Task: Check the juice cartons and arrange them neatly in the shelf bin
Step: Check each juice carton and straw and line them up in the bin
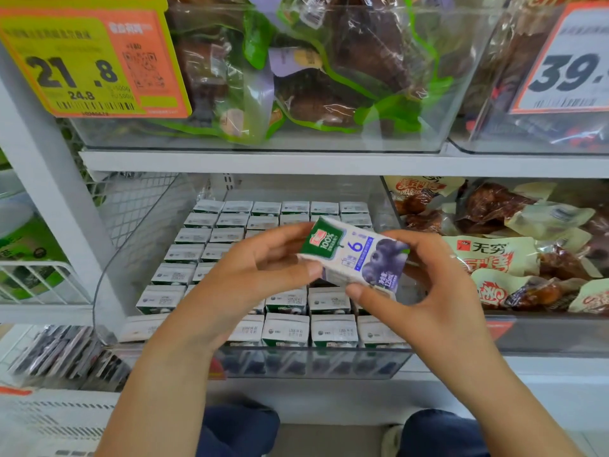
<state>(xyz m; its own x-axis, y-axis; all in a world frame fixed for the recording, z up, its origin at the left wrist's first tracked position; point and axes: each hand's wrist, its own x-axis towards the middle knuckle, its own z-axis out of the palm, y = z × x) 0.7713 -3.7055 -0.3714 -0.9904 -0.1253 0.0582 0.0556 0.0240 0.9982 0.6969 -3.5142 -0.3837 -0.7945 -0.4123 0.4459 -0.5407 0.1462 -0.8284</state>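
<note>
Above the bin: blueberry juice carton (pixel 357 255) — tilted, held between both hands
Left hand (pixel 263 262): grip pinches carton's green end
Right hand (pixel 425 275): grip curled round blueberry end
Shelf bin (pixel 316 361): cartons (pixel 286 328) upright in rows

A shop: white shelving (pixel 329 163) carries clear bins of packaged snacks (pixel 514 258), rows of juice cartons (pixel 286 329), and printed price tags (pixel 82 64) reading 21.8 and 39.
</note>
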